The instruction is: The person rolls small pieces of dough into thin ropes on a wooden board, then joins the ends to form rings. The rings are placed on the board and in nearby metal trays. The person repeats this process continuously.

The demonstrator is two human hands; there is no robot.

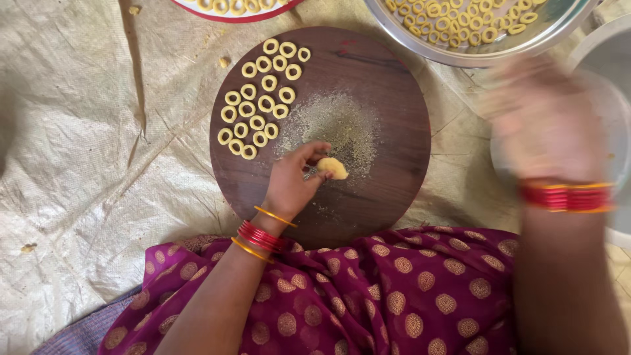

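Head view, looking straight down at a round dark wooden board (388, 79) on a pale sheet (79, 131); the board is the landmark for all places below.

Left hand (289, 184): over the near-centre of the board, fingers curled, pinching a small yellow dough lump (332, 168) at the fingertips. The lump touches or sits just above the board; contact cannot be told. It lies just right of the hand, at the near edge of a patch of scattered grey-white seeds (335, 125) at board centre. The lump is roughly round, slightly longer left to right.

Right hand (542, 125): off the board's right edge, raised and motion-blurred. Whether it is open or closed cannot be told; nothing is seen in it. The left hand is clearly the nearer to the lump.

Dough rings (259, 98): rows of small rings on the far-left part of the board, well apart from the lump.

Steel tray (565, 23): beyond the board's far-right edge, holding many more rings. A red-rimmed plate (230, 13) with rings sits beyond the far edge. A white vessel (611, 52) is to the right, partly behind the blurred hand.

Maroon cloth (394, 296) with gold dots covers the lap at the board's near edge. Red and gold bangles (261, 238) on both wrists.
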